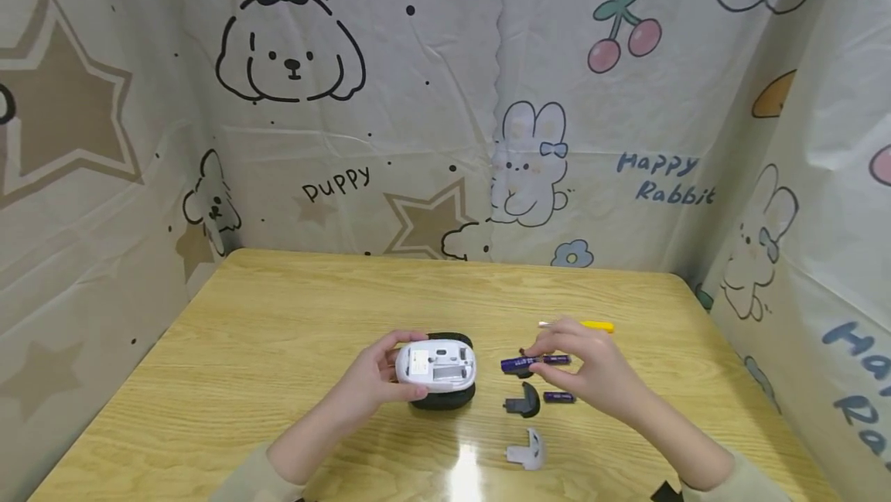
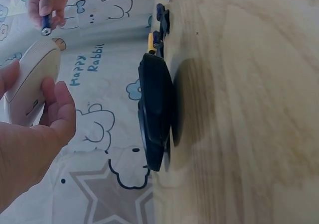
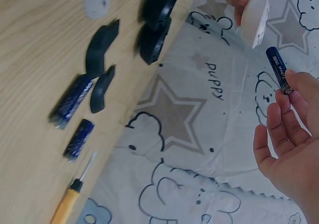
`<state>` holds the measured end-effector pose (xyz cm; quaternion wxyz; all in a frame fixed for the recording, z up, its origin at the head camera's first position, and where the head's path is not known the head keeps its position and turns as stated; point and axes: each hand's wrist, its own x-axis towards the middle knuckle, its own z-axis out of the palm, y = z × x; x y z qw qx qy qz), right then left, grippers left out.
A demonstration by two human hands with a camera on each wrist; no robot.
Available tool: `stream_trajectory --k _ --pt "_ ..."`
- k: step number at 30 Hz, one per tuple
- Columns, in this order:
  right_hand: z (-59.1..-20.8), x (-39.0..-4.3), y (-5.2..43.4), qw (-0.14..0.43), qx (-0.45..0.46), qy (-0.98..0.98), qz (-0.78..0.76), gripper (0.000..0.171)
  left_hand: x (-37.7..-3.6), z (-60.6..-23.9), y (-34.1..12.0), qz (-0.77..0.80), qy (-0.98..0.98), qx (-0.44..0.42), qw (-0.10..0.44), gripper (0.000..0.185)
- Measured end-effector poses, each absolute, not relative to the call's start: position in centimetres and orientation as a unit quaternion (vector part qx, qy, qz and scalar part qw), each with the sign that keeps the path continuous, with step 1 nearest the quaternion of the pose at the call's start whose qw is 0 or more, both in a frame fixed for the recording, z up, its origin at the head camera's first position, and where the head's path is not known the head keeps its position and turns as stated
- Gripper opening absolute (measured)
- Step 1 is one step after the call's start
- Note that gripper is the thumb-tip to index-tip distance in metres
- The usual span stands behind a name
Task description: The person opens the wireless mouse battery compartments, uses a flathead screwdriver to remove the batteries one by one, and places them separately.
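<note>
My left hand (image 1: 407,367) grips a white computer mouse (image 1: 437,365) turned underside up, its battery bay uncovered, just above a black mouse (image 1: 445,400) lying on the wooden table (image 1: 278,332). In the left wrist view the white mouse (image 2: 31,87) sits in my fingers beside the black mouse (image 2: 157,114). My right hand (image 1: 541,356) pinches a dark blue battery (image 1: 517,365) a short way right of the white mouse. The right wrist view shows that battery (image 3: 278,69) at my fingertips (image 3: 291,92), pointing toward the white mouse (image 3: 254,17).
On the table lie two more blue batteries (image 3: 72,99) (image 3: 79,138), a black cover piece (image 1: 524,401), a white cover piece (image 1: 527,452) and a yellow-handled screwdriver (image 1: 581,325). Cartoon-printed sheets wall the table on three sides.
</note>
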<state>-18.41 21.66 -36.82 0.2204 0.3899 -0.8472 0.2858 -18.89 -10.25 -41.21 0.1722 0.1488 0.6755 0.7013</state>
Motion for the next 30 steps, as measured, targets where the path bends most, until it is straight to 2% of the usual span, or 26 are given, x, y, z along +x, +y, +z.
stream_trajectory --k 5,11,21,30 --pt "-38.1 -18.1 23.3 0.223 0.394 -0.845 0.287 0.029 -18.3 -41.9 -10.5 0.682 0.695 0.144 0.177 0.072" --pt "-40.0 -17.7 25.1 0.198 0.389 -0.849 0.297 0.026 -17.5 -42.9 -10.5 0.64 0.731 0.161 0.174 0.067" --pt "-43.2 -17.0 26.5 0.132 0.348 -0.873 0.314 0.02 -17.0 -44.4 -10.0 0.592 0.75 0.201 0.216 0.061" --pt "-44.7 -16.8 27.5 0.081 0.321 -0.893 0.304 0.016 -16.9 -44.9 -9.6 0.511 0.802 0.238 0.197 0.058"
